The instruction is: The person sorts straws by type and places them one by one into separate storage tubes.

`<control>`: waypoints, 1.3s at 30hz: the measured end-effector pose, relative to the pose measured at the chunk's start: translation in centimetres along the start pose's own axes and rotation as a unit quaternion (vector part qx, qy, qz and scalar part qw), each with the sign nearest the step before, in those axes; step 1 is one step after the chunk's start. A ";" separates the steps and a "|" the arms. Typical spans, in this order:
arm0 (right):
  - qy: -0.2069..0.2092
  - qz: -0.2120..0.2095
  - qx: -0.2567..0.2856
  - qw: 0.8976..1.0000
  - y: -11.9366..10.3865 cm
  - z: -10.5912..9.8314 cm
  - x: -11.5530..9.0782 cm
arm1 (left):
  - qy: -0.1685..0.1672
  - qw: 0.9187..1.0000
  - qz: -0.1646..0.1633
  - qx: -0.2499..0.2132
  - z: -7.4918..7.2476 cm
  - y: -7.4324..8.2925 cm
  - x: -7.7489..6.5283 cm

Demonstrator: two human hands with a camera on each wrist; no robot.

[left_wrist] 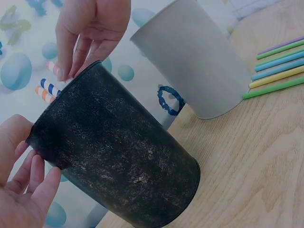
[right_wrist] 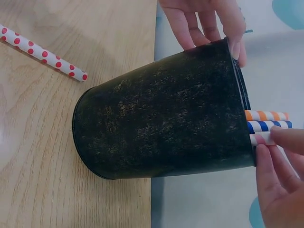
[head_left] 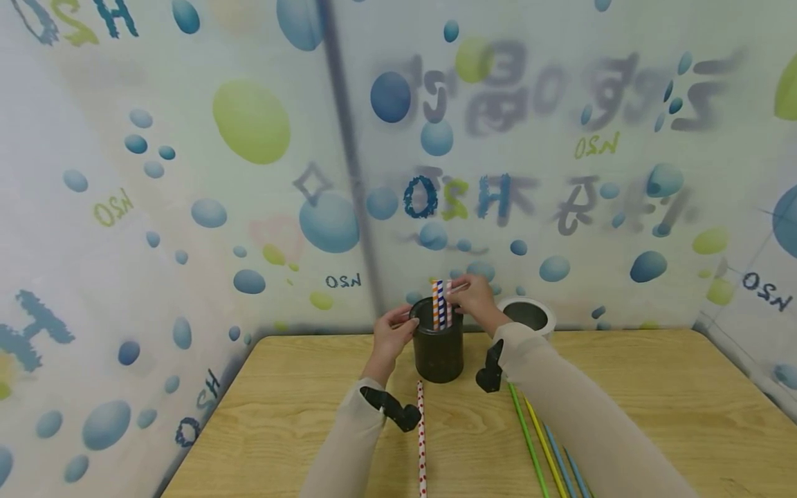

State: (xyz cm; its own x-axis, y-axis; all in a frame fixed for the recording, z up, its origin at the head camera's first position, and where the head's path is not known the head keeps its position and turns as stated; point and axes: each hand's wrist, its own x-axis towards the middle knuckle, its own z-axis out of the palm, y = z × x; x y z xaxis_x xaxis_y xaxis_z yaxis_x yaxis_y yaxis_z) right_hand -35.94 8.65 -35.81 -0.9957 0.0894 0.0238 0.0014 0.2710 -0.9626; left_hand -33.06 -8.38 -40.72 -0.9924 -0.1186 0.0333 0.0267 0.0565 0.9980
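Observation:
A dark, mottled cylindrical container [head_left: 438,356] stands upright at the back of the wooden table. My left hand [head_left: 392,339] grips its rim from the left, thumb at the edge. Inside it lean an orange-striped paper straw [head_left: 435,304] and a blue-striped paper straw [head_left: 441,299], their tops sticking out past the rim. Over the opening's right side, my right hand [head_left: 477,299] pinches a pink-striped paper straw [right_wrist: 260,138] near its top, beside the other two; its lower part is hidden in the container. In front lies a red-dotted paper straw [head_left: 422,443].
To the right stands a white-rimmed container [left_wrist: 194,57], partly behind my right forearm. Several thin plain-coloured sticks [head_left: 534,432] in green, yellow and blue lie on the table [head_left: 299,415] in front of it. A patterned curtain [head_left: 261,207] hangs close behind the table's back edge.

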 end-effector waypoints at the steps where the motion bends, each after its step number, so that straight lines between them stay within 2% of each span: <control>1: 0.000 0.001 0.001 1.000 0.1 0.0 0.0 | 0.000 1.000 -0.001 0.000 0.0 0.0 0.0; 13: -0.014 -0.016 -0.008 1.000 0.3 0.0 0.2 | 0.007 1.000 0.004 0.002 0.0 -0.1 0.1; 27: -0.049 0.007 0.026 0.998 -0.1 -1.1 -0.6 | 0.006 1.000 0.004 -0.002 0.0 -0.1 0.0; 32: -0.085 -0.011 0.008 0.996 -0.1 -1.8 -1.6 | 0.006 1.000 0.001 -0.005 -0.1 0.1 -0.1; 39: -0.147 -0.045 -0.008 0.988 0.4 -2.3 -3.8 | 0.007 1.000 0.004 -0.001 0.0 0.0 0.0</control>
State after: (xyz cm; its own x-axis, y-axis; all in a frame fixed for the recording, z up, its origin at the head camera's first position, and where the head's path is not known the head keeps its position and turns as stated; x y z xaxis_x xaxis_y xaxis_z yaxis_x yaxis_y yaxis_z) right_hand -31.93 10.62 -35.71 -0.9758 -0.2170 0.0275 -0.0894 0.2806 -0.9557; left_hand -33.06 -8.39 -40.71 -0.9903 -0.1321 0.0427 0.0355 0.0559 0.9978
